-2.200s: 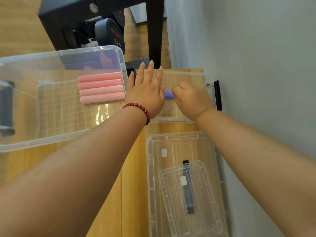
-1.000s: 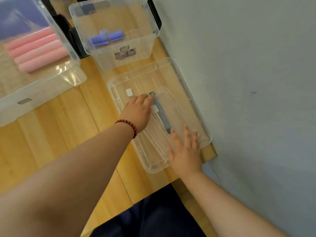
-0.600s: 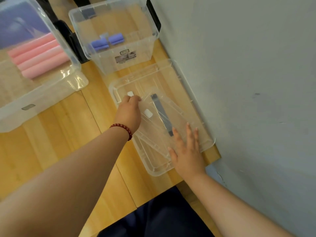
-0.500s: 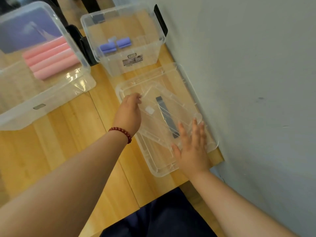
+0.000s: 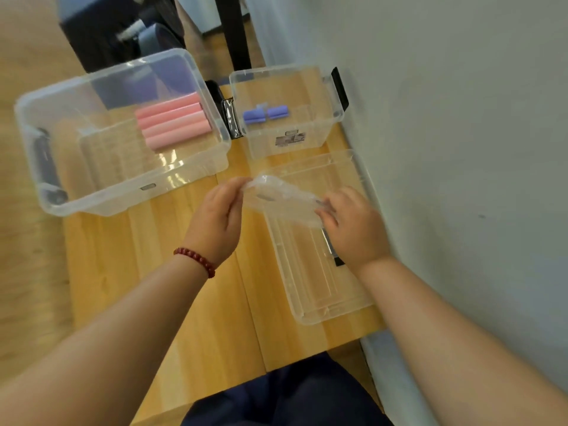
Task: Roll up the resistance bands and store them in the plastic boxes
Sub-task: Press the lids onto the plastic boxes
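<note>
The left hand (image 5: 215, 216) and right hand (image 5: 353, 226) each pinch an end of the small lid (image 5: 281, 199), raised between them over the big lid (image 5: 319, 281). Beyond the right hand, rolled purple bands (image 5: 266, 113) lie in the small box (image 5: 270, 149). Beyond the left hand, pink bands (image 5: 172, 124) lie in the big box (image 5: 123, 192).

The large box (image 5: 123, 192) occupies the far left of the tabletop (image 5: 184, 302), with four long rolled bands (image 5: 173, 124) inside against its right wall. The small box (image 5: 319, 139) stands at the far right corner and holds two short rolled bands (image 5: 266, 114). The large lid (image 5: 319, 290) lies before it, along the right edge.
</note>
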The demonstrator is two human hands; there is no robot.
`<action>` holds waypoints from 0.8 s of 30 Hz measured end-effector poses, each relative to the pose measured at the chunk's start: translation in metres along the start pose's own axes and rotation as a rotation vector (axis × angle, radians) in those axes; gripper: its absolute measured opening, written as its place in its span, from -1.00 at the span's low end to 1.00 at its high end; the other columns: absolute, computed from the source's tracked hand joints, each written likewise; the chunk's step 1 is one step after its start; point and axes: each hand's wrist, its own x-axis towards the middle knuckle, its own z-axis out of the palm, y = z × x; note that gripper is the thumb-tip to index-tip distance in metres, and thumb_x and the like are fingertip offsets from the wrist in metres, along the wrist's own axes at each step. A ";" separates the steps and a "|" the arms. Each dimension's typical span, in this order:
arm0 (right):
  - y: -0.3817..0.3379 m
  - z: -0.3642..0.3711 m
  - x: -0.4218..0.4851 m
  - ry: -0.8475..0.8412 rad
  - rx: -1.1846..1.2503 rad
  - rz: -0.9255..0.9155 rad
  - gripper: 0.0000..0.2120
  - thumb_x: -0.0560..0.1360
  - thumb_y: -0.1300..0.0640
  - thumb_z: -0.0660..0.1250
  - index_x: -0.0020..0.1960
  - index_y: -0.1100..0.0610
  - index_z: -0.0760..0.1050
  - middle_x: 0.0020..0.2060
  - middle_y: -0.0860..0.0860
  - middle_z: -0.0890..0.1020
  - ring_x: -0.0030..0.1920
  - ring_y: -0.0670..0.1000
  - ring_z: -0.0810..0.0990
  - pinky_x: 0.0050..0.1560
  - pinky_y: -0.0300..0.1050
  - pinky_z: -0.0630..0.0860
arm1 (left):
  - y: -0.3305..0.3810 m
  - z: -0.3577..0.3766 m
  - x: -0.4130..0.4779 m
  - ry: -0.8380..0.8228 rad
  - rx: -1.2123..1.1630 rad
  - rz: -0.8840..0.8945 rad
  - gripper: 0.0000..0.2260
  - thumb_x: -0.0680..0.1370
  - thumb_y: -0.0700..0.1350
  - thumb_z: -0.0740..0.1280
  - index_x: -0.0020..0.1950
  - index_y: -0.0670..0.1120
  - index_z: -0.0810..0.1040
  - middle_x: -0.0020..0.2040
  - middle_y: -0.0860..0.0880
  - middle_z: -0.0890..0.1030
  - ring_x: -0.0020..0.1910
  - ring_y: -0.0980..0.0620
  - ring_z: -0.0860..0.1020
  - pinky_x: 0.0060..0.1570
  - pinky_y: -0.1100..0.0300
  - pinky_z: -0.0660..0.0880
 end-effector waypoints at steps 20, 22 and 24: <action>-0.015 0.003 0.016 0.203 -0.247 -0.331 -0.57 0.51 0.35 0.26 0.31 0.01 0.42 0.24 0.10 0.59 0.32 0.17 0.46 0.43 0.24 0.17 | 0.060 -0.030 0.053 0.208 -0.774 -0.592 -0.50 0.59 -0.26 0.31 0.50 0.02 0.33 0.30 0.12 0.53 0.22 0.13 0.55 0.19 0.15 0.54; -0.008 0.003 0.028 0.214 -0.278 -0.358 -0.48 0.47 0.39 0.34 0.35 0.01 0.41 0.27 0.08 0.58 0.35 0.18 0.46 0.45 0.28 0.14 | 0.061 -0.025 0.064 0.207 -0.818 -0.596 -0.48 0.59 -0.24 0.33 0.52 -0.01 0.30 0.36 0.05 0.51 0.23 0.10 0.55 0.23 0.11 0.52; -0.003 0.004 0.040 0.199 -0.290 -0.399 -0.47 0.49 0.38 0.33 0.38 0.00 0.39 0.30 0.07 0.57 0.36 0.19 0.47 0.45 0.31 0.13 | 0.062 -0.022 0.075 0.224 -0.842 -0.596 -0.52 0.59 -0.26 0.33 0.49 -0.04 0.34 0.29 0.05 0.56 0.14 0.16 0.60 0.12 0.23 0.55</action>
